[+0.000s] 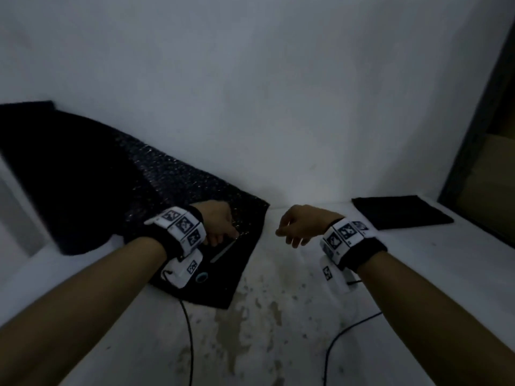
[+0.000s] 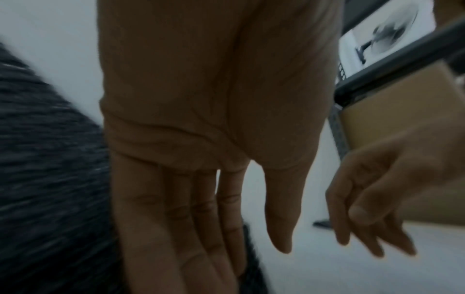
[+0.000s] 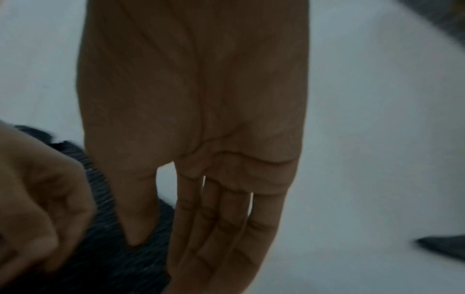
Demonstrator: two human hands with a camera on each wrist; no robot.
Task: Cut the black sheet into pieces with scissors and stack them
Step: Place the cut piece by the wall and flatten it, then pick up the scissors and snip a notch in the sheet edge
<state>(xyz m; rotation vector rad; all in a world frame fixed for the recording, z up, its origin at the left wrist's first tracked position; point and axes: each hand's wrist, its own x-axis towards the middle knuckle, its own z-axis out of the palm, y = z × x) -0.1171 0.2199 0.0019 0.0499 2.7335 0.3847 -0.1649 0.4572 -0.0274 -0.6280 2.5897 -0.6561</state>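
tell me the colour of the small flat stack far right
Black, clearest in the head view: flat stack.

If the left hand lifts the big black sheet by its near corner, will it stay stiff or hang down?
The black sheet probably flops: it drapes from the wall onto the white surface in soft folds. Its woven, mesh-like texture suggests it is light. The scissors lying on it beside the left hand would likely slide off.

One black sheet [image 1: 83,174]; one stack [image 1: 401,211]; one scissors [image 1: 223,250]; two hands
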